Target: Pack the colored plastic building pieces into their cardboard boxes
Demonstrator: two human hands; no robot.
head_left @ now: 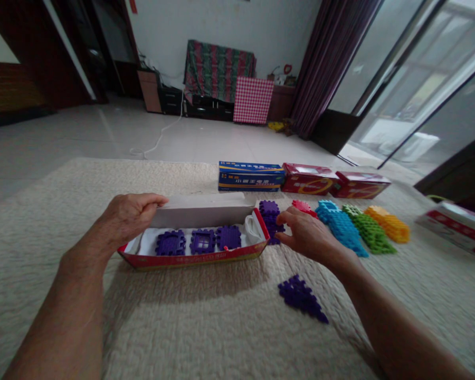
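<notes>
My left hand (pixel 129 216) is closed on the raised white lid flap (pixel 206 199) of a red cardboard box (pixel 193 259). Inside the box lie several purple interlocking plastic tiles, among them a window tile (pixel 202 241), on white lining. A coil of white cord (pixel 253 228) sits at the box's right end. Just beyond that end are more purple tiles (pixel 268 207). My right hand (pixel 303 232) reaches to these, thumb and forefinger apart at their edge; whether it touches them is unclear. A purple triangular piece (pixel 302 298) rests on the quilted cover below.
Blue (pixel 340 227), green (pixel 370 229), yellow (pixel 388 224) and red tiles (pixel 304 207) lie to the right. Behind them stand a blue box (pixel 251 177) and two red boxes (pixel 311 179). Another red-and-white box (pixel 457 229) is at far right. Everything rests on a cream quilted cover (pixel 174 322).
</notes>
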